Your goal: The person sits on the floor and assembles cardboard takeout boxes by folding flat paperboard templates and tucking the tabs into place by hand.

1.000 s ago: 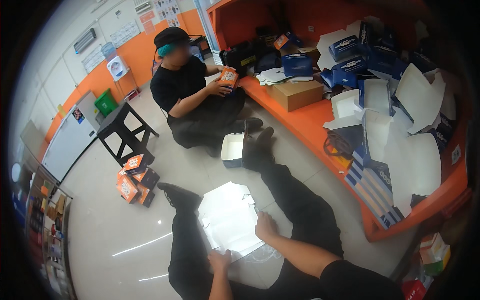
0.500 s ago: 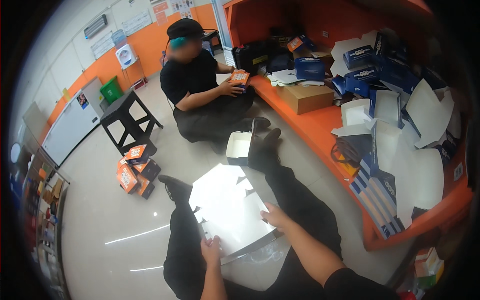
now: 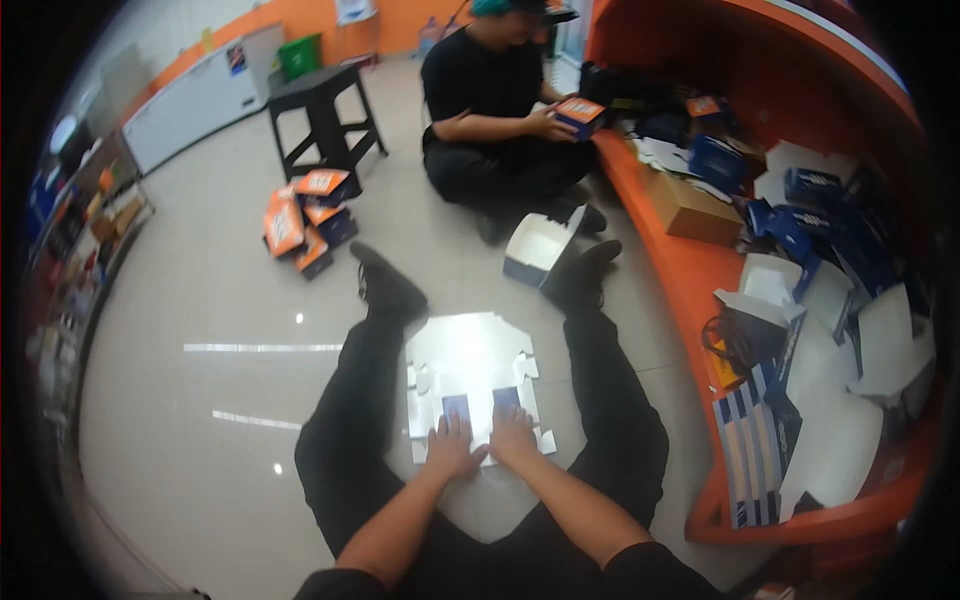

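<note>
The flat white cardboard sheet (image 3: 470, 375), which a moment ago was held up off the floor and tilted between the hands, now lies flat on the floor (image 3: 200, 400) between the seated person's outstretched legs. The left hand (image 3: 452, 447) and the right hand (image 3: 513, 437) have come down side by side onto the sheet's near edge, fingers spread and palms pressing flat, gripping nothing. The two hands sit just beside each other, each touching the sheet near a small dark blue flap. The sheet's far edge ends short of the shoes; its side edges lie close to both legs, leaving little room sideways. An open white box (image 3: 538, 247) stands just beyond the right shoe. To the right, the orange shelf (image 3: 690, 290) curves close along the right leg, stacked with blue and white boxes. To the left the floor lies open as far as a pile of orange boxes (image 3: 305, 215) and a black stool (image 3: 322, 115). A second person (image 3: 500, 120) sits beyond, holding a small box.
</note>
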Demonstrator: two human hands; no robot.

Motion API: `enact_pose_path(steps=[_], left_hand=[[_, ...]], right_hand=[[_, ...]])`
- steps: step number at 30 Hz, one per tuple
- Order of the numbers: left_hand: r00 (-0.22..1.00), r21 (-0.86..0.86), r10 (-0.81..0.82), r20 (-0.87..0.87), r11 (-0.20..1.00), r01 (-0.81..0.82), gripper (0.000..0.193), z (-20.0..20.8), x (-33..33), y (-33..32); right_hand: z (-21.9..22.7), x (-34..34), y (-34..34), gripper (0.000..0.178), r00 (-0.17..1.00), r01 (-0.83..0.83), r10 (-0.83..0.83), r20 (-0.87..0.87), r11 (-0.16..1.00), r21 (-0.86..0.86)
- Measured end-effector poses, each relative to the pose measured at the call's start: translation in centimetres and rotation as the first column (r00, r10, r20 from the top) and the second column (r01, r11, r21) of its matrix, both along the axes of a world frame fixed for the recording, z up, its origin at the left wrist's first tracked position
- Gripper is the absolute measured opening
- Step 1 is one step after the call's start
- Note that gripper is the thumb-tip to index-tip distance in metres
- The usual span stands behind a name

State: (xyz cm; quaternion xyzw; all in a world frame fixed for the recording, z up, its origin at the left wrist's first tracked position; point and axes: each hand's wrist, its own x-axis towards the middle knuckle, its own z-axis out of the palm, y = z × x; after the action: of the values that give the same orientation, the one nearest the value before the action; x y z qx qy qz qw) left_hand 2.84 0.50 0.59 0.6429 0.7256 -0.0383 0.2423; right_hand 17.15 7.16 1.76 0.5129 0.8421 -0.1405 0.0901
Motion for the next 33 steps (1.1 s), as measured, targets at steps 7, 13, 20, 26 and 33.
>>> enact_pose_path(steps=[7, 13, 20, 26, 33], left_hand=[[0.961, 0.177, 0.197, 0.195, 0.957, -0.232, 0.058, 1.7, -0.6, 0.5], [0.482, 0.159, 0.203, 0.852, 0.778, -0.608, 0.051, 8.2, 0.8, 0.3], [-0.37, -0.311, 0.062, 0.927, 0.677, -0.667, 0.032, 9.3, -2.5, -0.4], [-0.562, -0.293, -0.124, 0.818, 0.751, -0.592, 0.034, 11.5, -3.6, -1.1], [-0.422, -0.155, -0.052, 0.905, 0.883, -0.442, 0.036, 11.8, -3.4, -2.1]], right_hand=[[1.0, 1.1, 1.6, 0.048, 0.934, 0.329, -0.323, -0.154, 0.944, 0.017], [10.3, 2.8, -1.2, 0.032, 0.805, -0.027, 0.063, -0.591, 0.997, 0.07], [15.7, 2.0, -4.4, 0.068, 0.271, -0.313, -0.27, -0.924, 0.883, -0.35], [12.6, 2.5, -3.3, 0.041, 0.233, -0.189, 0.487, -0.842, 0.872, 0.452], [13.7, 1.3, -3.6, 0.036, 0.47, -0.105, 0.596, -0.651, 0.77, 0.629]])
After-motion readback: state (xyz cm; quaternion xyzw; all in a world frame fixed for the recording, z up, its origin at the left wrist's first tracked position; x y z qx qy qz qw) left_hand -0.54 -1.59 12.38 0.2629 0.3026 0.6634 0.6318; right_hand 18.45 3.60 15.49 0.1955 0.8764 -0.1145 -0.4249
